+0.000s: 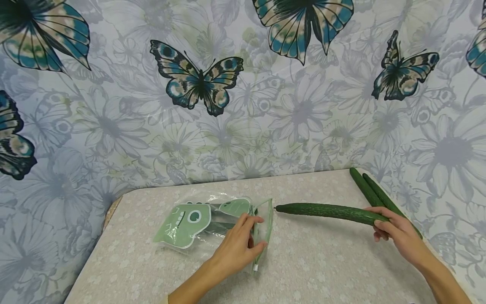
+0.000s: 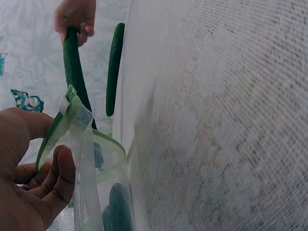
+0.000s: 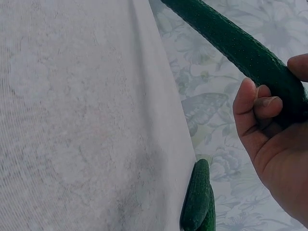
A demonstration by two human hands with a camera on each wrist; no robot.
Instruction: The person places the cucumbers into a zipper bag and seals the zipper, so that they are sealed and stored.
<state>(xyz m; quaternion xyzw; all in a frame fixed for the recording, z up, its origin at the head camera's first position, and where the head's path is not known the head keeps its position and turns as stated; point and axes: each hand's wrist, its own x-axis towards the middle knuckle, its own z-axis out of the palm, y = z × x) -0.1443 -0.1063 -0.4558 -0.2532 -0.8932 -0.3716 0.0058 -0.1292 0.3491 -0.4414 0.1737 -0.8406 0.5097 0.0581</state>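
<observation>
A clear zip bag [image 1: 182, 226] with a green cartoon print and a green zip edge lies on the table. My left hand [image 1: 237, 242] holds it by its mouth, with the zip edge [image 2: 48, 137] between thumb and fingers in the left wrist view. Dark shapes [image 2: 118, 207] show through the plastic; what they are I cannot tell. In my right hand [image 1: 400, 236] is a long, dark green cucumber [image 1: 326, 212], gripped near one end. Its far tip points at the bag's mouth, just short of the zip edge in the head view. Fingers and thumb pinch the cucumber [image 3: 240, 48] in the right wrist view.
Two more cucumbers [image 1: 366, 188] lie side by side at the table's right edge, partly behind the right hand. A pale patterned cloth covers the table [image 1: 303, 270]. Behind it hangs a butterfly-and-flower backdrop [image 1: 265, 139].
</observation>
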